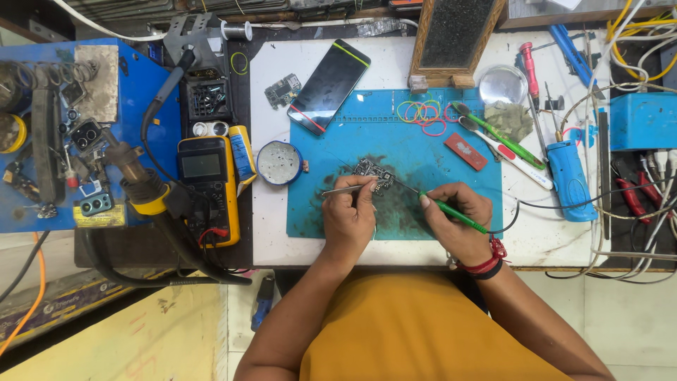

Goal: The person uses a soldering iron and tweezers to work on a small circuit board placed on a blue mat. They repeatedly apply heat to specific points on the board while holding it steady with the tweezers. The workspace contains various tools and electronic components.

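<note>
The left hand (349, 215) rests on the blue mat (465, 190), its fingers closed around tweezers (338, 189) that lie level, their tips pointing left. The right hand (458, 219) sits just beside it, pinching a green-handled iron (455, 210) like a pen; the thin tip slants up-left to the board (374, 171). That board, small and dark, lies on a scorched patch of the mat just beyond both hands, with the left fingertips touching its near edge. A red band (490, 264) circles the right wrist.

Left of the mat stands a round tin (279, 163), then a yellow meter (206, 185) and a hot-air nozzle (137, 180). Farther back on the mat lie coloured rubber bands (423, 111), a red card (465, 152) and two green-and-white tools (504, 144). Beyond these, a phone (328, 86) lies tilted beside a second board (283, 90), and a round lens (503, 85) sits near a wooden frame (455, 42). A blue cylinder (570, 180) and tangled wires (635, 204) fill the right edge.
</note>
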